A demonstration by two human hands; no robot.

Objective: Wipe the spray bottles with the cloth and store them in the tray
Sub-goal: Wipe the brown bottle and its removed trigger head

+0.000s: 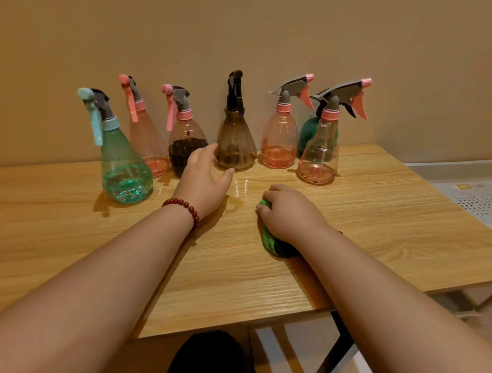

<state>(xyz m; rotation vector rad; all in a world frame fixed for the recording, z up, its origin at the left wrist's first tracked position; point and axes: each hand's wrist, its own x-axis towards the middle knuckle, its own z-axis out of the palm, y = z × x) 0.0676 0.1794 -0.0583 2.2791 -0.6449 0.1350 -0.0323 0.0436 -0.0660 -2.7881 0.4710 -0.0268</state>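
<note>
Several spray bottles stand in a row along the back of the wooden table [367, 224]: a teal one [124, 166] at the left, pink ones [147, 138], one with dark contents [184, 150], a brown one [236, 145] in the middle, more pink ones [280, 142] [319, 159] at the right. A green bottle [308, 135] is half hidden behind them. My left hand [204, 180] hovers with straight fingers between the dark-filled and brown bottles, holding nothing. My right hand [288, 212] grips a green cloth [270, 240] lying on the table.
A white perforated tray [471, 196] sits lower, beyond the table's right edge. The wall runs close behind the bottles. A wet sheen marks the tabletop between my hands. Folding table legs and my dark-clothed knee show below the front edge.
</note>
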